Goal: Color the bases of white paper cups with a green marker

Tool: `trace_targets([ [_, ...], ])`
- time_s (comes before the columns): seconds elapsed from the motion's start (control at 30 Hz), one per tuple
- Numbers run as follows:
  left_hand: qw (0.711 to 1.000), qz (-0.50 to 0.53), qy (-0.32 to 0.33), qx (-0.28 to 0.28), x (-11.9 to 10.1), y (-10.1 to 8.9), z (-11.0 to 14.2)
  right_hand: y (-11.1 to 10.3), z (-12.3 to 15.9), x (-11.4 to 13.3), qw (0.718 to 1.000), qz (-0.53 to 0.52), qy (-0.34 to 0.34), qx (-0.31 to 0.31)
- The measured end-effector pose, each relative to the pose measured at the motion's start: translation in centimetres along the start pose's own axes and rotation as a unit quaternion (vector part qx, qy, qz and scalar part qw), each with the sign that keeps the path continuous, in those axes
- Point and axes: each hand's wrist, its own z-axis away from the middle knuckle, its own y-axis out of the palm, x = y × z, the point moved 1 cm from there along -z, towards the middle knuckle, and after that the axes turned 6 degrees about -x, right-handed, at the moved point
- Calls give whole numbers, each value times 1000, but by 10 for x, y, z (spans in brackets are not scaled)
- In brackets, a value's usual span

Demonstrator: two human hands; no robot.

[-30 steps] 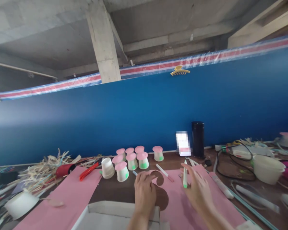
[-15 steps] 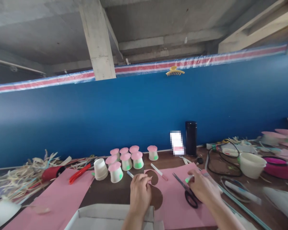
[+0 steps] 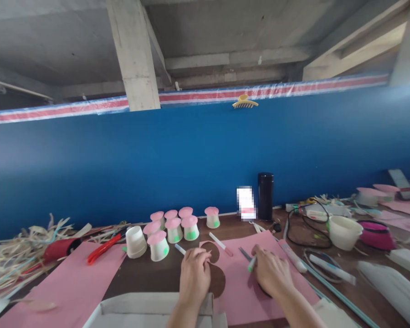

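Observation:
My right hand (image 3: 271, 271) is closed on a slim white marker with a green end (image 3: 252, 264), above the pink paper (image 3: 241, 291). Under that hand lie the black scissors (image 3: 245, 253), their handles mostly covered and the blades pointing away. My left hand (image 3: 195, 275) hovers by the paper's left edge with its fingers pinched together; what is between them, if anything, is too small to make out. Beside its knuckles a pen with a blue end (image 3: 180, 249) shows partly. Round cut-outs in the paper expose brown table (image 3: 217, 281) next to this hand.
Several upturned paper cups with pink discs (image 3: 158, 248) stand behind my left hand, beside a plain white cup (image 3: 135, 243). A red-capped marker (image 3: 220, 243), black flask (image 3: 265, 196) and glue tube (image 3: 292, 256) lie around the paper. A white box (image 3: 150, 303) is in front.
My right hand has moved left and come over the scissors, covering their handles, with the green-ended marker still in it. My left hand stays by the cut-outs. The view has turned slightly right.

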Motion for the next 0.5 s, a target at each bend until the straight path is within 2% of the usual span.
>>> trace_targets([
  [0.13,1000,7,4,3,0,-1,1,-7,-3,-7,1000,7,27,-10],
  [0.37,999,39,6,18,-10,-9,-3,-25,-12,-35,994,-22,108,-2],
  [0.5,995,57,55,68,-26,-7,0,-29,-18,-47,988,-48,149,-3],
])
